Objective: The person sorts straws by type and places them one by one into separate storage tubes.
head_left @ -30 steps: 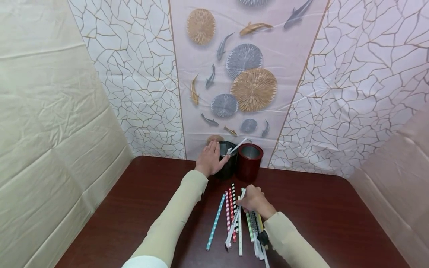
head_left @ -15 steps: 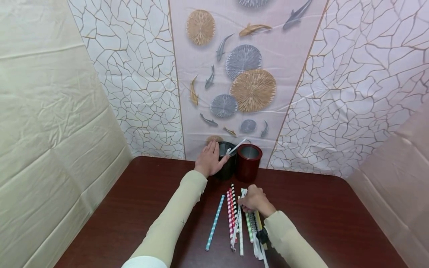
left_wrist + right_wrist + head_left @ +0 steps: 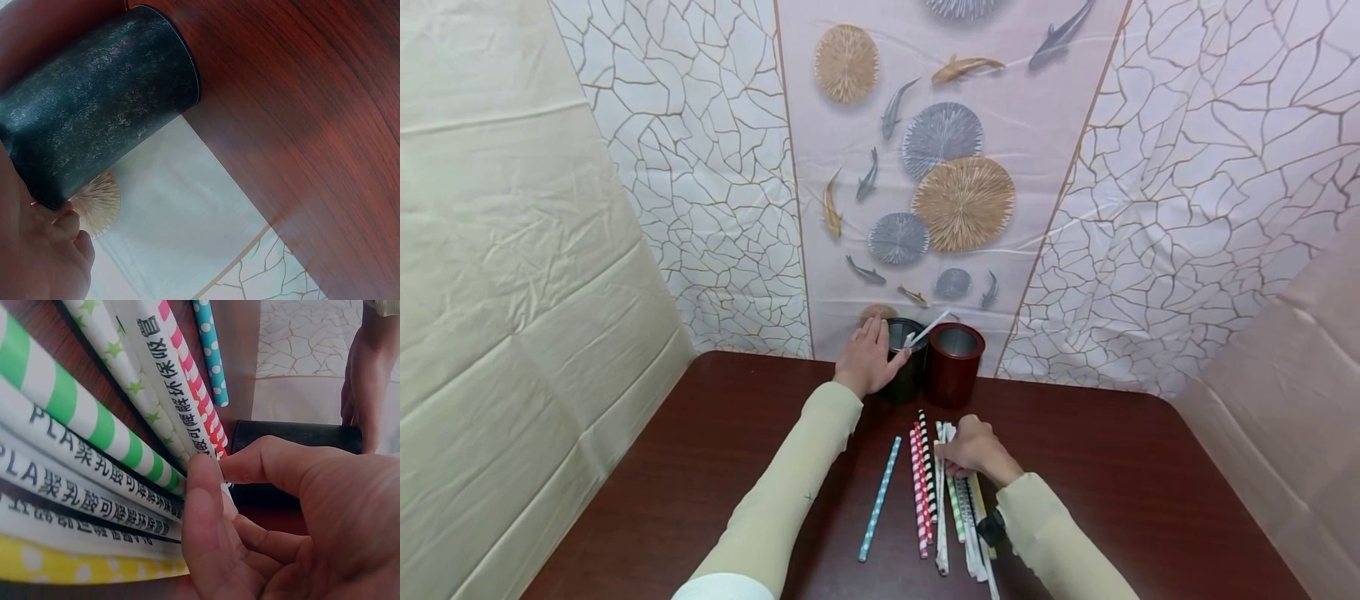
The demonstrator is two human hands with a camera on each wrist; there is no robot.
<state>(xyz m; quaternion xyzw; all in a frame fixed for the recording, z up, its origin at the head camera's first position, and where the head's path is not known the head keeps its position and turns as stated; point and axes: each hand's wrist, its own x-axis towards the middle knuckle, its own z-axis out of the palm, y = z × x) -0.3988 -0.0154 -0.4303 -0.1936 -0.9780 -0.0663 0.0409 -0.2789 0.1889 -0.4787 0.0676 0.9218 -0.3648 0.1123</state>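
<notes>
From the head view, the left hand [image 3: 867, 360] grips the black cup [image 3: 904, 371] at the dark tabletop's [image 3: 700, 467] wallpapered far edge, while the right-wrist view shows the right hand [image 3: 294, 531] pinching a wrapped straw [image 3: 172, 381] among the straws [image 3: 75, 456] lying there.

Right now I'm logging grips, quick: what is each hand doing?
Left hand: grips the black cup.
Right hand: pinches a white straw in the pile.
</notes>
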